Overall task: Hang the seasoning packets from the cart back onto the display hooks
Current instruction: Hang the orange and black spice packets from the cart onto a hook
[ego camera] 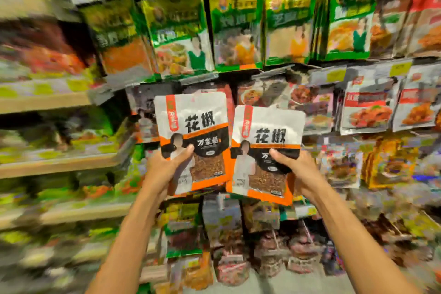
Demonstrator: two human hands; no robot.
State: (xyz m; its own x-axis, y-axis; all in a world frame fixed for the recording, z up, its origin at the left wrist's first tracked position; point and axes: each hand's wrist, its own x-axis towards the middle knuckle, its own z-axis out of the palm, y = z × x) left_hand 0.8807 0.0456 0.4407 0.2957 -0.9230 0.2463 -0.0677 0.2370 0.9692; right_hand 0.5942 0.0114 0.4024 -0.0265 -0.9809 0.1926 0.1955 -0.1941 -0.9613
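Two packets are held up side by side in front of the display, both upright with printed faces toward the camera. The left packet (193,136) sits just at 10 o'clock of the right packet (267,150), slightly higher. Their inner edges meet or nearly meet, and which one overlaps cannot be told.

The left hand (162,169) grips the left packet at its 7 o'clock corner. Its fingers (185,153) are clamped on the packet, thumb across the front and the rest hidden behind. The right hand (300,172) grips the right packet at its 4 o'clock side in the same way, fingers (280,156) clamped on it with the thumb pressed on the black band.

Neither packet is on a hook; both are in the air, in front of a row of dark hanging packs.

At 12 o'clock hang green packets (236,28) in a row. At 3 o'clock hang white packets (367,107) with red labels. At 9 o'clock run wooden shelves (47,102), heavily blurred. More packs hang at 6 o'clock between the forearms, too smeared to tell apart.
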